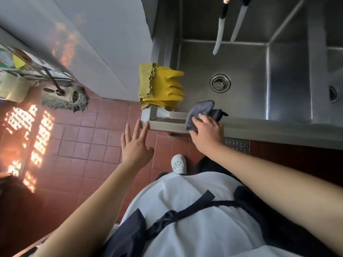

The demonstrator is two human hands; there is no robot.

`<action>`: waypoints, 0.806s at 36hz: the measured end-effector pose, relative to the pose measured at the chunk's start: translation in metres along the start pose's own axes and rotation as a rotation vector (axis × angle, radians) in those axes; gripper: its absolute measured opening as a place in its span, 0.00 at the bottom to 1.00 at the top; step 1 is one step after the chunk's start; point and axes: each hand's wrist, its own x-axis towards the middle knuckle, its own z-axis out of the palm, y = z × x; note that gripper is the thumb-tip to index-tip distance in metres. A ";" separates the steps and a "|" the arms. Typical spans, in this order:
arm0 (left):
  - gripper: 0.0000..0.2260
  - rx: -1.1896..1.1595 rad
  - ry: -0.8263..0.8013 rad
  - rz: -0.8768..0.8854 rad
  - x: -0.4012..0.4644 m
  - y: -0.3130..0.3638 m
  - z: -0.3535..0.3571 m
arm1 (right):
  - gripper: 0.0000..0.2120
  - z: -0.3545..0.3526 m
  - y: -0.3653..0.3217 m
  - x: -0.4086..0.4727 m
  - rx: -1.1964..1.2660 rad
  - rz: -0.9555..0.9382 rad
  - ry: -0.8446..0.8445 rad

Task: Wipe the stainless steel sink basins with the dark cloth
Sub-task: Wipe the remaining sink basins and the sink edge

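Note:
The stainless steel sink (259, 125) fills the upper right, with a large basin around a round drain (220, 83) and a second basin (334, 71) at the right edge. A dark grey cloth (203, 111) lies over the front rim of the large basin, near its left corner. My right hand (207, 132) holds the cloth against that rim, fingers curled over it. My left hand (134, 145) is spread flat with straight fingers, its fingertips at the sink's front left corner, holding nothing.
Yellow rubber gloves (165, 88) and a yellow cloth (145, 80) hang over the sink's left rim. Two hoses (220, 28) hang above the basin. A mop (65, 97) stands on the red tiled floor (89, 141) at the left, beside a cart (22, 69).

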 end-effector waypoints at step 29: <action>0.34 -0.128 0.106 0.168 0.002 0.100 0.007 | 0.25 -0.024 0.058 -0.012 0.012 -0.068 -0.160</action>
